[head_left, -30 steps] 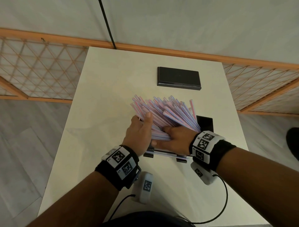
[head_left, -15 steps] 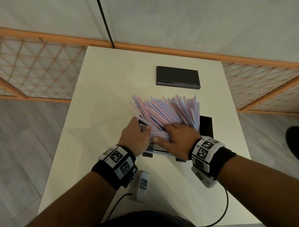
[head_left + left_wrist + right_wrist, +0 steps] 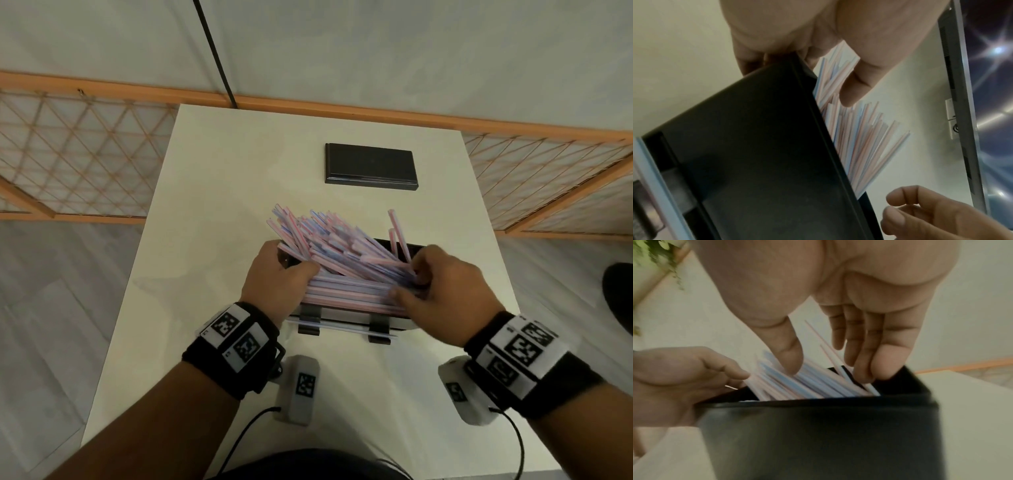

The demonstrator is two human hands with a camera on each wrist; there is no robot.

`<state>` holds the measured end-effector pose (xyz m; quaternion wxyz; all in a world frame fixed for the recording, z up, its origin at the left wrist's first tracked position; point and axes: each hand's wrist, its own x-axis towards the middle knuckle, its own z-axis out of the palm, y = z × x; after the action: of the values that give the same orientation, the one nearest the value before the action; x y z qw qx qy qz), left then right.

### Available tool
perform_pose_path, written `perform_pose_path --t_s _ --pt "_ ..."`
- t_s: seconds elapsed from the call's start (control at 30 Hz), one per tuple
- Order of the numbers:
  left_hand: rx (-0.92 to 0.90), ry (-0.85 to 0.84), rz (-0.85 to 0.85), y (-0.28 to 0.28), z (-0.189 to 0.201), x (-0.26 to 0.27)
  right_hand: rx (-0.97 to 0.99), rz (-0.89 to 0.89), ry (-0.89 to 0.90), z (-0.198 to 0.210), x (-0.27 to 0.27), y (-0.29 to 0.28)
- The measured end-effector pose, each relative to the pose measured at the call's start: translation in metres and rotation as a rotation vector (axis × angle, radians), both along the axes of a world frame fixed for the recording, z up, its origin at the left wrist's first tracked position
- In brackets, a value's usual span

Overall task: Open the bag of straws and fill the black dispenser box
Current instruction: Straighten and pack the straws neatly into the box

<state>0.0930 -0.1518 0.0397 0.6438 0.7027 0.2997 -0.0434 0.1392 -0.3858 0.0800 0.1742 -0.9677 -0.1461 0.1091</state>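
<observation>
The black dispenser box [image 3: 346,318] stands open at the middle of the white table [image 3: 205,240], heaped with pink and blue striped straws [image 3: 342,253]. Some lie flat along the box; others slant up over its back left corner. My left hand [image 3: 277,277] grips the box's left end, fingers outside the wall [image 3: 756,146] and thumb on the straws [image 3: 859,146]. My right hand [image 3: 445,287] is at the right end, its fingers [image 3: 865,363] pointing down among the straw ends [image 3: 797,386] and its thumb resting on them. One straw lies in the front dispensing tray [image 3: 342,328]. No bag is in view.
The box's black lid [image 3: 371,168] lies flat near the table's far edge. Wooden lattice panels [image 3: 75,154] flank the table on both sides, and a black cable [image 3: 219,61] runs up the wall. Cables trail from my wrist cameras over the near edge.
My right hand has slid from the middle of the pile to the box's right end. The fanned straws have dropped lower and lie flatter. My left hand stays at the left end.
</observation>
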Motion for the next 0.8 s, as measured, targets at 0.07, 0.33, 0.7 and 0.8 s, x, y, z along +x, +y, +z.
perform_pose_path --t_s 0.07,0.33,0.7,0.8 --pt "0.005 -0.02 0.019 0.0 -0.001 0.002 -0.022 -0.055 0.047 -0.002 0.009 -0.001" --pt "-0.291 -0.012 0.127 -0.003 0.006 0.004 -0.134 0.045 0.102 -0.015 0.019 0.033" --pt "-0.388 -0.052 0.206 -0.01 0.016 0.004 -0.181 0.157 -0.04 -0.01 0.018 0.064" --pt "-0.408 -0.074 0.231 -0.01 0.017 0.006 -0.289 0.228 -0.1 -0.002 0.007 0.079"
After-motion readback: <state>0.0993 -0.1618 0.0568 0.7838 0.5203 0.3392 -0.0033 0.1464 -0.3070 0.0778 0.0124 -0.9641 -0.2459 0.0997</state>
